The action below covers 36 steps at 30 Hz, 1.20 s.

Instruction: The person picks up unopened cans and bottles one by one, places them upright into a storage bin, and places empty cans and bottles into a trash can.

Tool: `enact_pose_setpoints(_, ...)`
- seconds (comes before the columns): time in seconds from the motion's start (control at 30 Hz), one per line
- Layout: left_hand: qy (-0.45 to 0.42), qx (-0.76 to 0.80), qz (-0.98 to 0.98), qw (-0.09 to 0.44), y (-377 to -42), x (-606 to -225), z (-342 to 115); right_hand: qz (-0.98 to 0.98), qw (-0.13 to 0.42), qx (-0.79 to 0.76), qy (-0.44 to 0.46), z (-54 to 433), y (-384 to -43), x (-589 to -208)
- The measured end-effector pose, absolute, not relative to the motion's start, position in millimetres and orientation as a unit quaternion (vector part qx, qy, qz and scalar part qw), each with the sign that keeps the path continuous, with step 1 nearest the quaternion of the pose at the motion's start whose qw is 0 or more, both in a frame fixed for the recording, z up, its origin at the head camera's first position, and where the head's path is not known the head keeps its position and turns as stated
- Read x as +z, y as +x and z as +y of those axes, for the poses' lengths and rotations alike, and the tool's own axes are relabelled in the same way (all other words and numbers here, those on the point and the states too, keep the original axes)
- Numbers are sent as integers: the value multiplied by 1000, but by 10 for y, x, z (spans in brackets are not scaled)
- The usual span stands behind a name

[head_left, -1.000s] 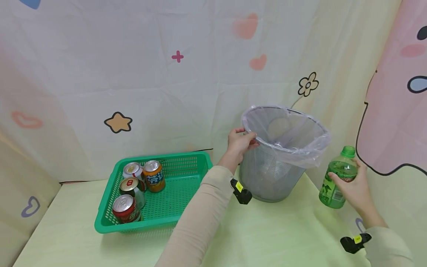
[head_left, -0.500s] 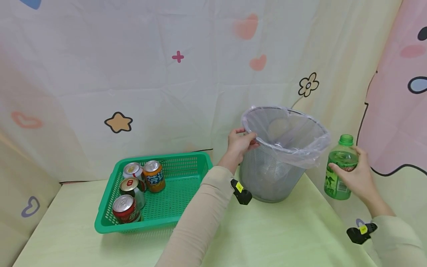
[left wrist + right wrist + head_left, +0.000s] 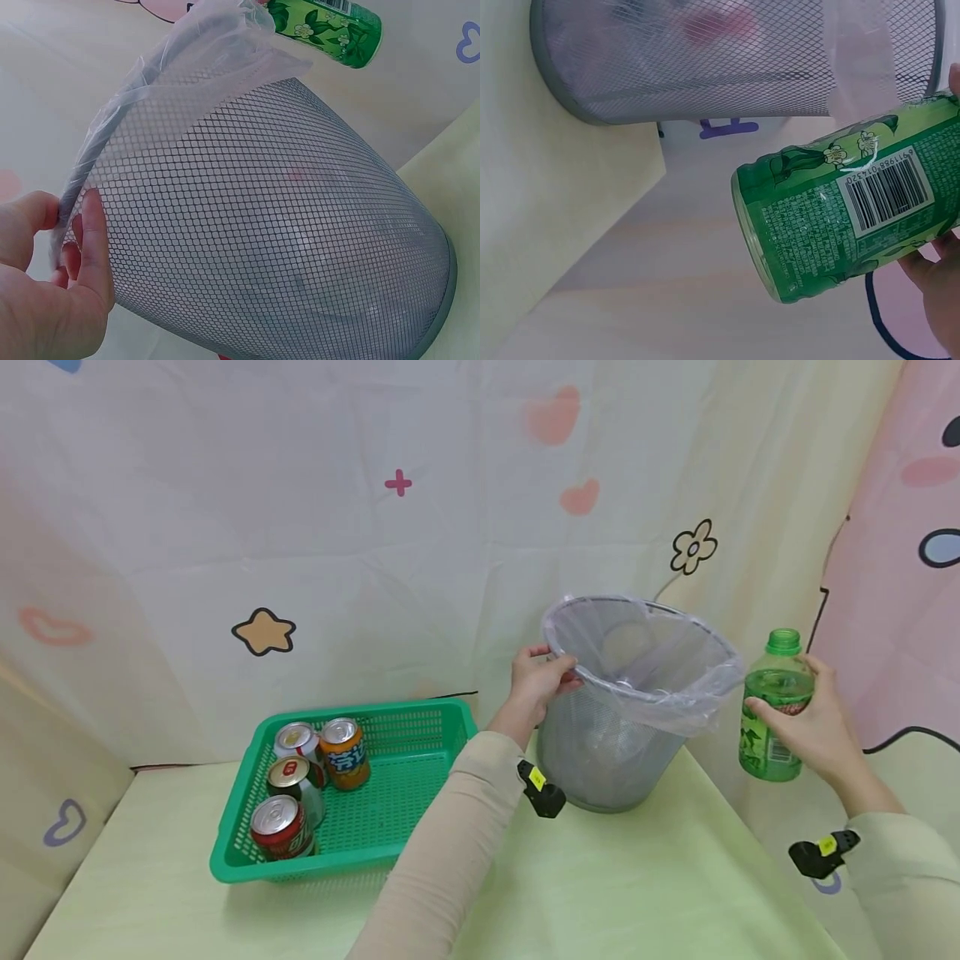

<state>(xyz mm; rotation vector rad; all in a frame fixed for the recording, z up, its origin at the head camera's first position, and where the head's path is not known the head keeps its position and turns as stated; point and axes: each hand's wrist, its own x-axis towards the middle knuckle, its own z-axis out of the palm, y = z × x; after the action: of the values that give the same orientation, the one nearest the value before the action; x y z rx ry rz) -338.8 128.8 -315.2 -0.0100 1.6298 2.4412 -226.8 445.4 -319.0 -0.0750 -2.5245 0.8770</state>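
Note:
A grey mesh wastebasket [image 3: 609,760] with a thin clear liner [image 3: 675,714] folded over its rim stands at the table's back right. My left hand [image 3: 538,685] pinches its rim on the left side, thumb and fingers on either side of the wire, as the left wrist view shows. To the right of the basket, my right hand [image 3: 817,718] grips a green plastic drink bottle [image 3: 772,727] around its middle. The bottle is upright, with a capped-looking green neck, and hangs beyond the table's right edge, close to rim height. Its barrel and barcode fill the right wrist view [image 3: 855,210].
A green plastic basket [image 3: 420,852] sits on the left of the table [image 3: 600,893]. Inside it stand an orange can [image 3: 345,756], a red can [image 3: 281,828] and other cans. A patterned curtain [image 3: 375,568] hangs close behind and to the right.
My right hand has raised the bottle and carried it slightly right, from low beside the wastebasket to near its rim height. My left hand keeps its place on the rim.

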Motion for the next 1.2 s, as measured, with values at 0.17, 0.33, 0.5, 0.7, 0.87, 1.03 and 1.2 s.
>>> enact_pose_setpoints(0.17, -3, 828, 550, 105, -3397, -3145, 1289, -917, 242, 315, -25, 4451, -2317, -3088)
enact_pose_setpoints(0.33, -8, 826, 553, 103, -3411, -3155, 1299, -924, 230, 306, -16, 4449, -2374, -2988)
enact_pose_setpoints(0.5, -9, 829, 551, 99, -3432, -3172, 1311, -933, 211, 291, -8, 4429, -2407, -2878)
enact_pose_setpoints(0.7, -10, 833, 544, 100, -3431, -3170, 1315, -939, 201, 277, 9, 4383, -2443, -2712)
enact_pose_setpoints(0.87, -9, 831, 546, 102, -3412, -3160, 1308, -941, 215, 259, 20, 4353, -2475, -2566)
enact_pose_setpoints(1.03, -10, 828, 551, 103, -3409, -3157, 1302, -943, 221, 247, 24, 4314, -2493, -2419)
enact_pose_setpoints(1.2, -12, 828, 552, 102, -3418, -3161, 1292, -945, 234, 226, 24, 4260, -2536, -2292)
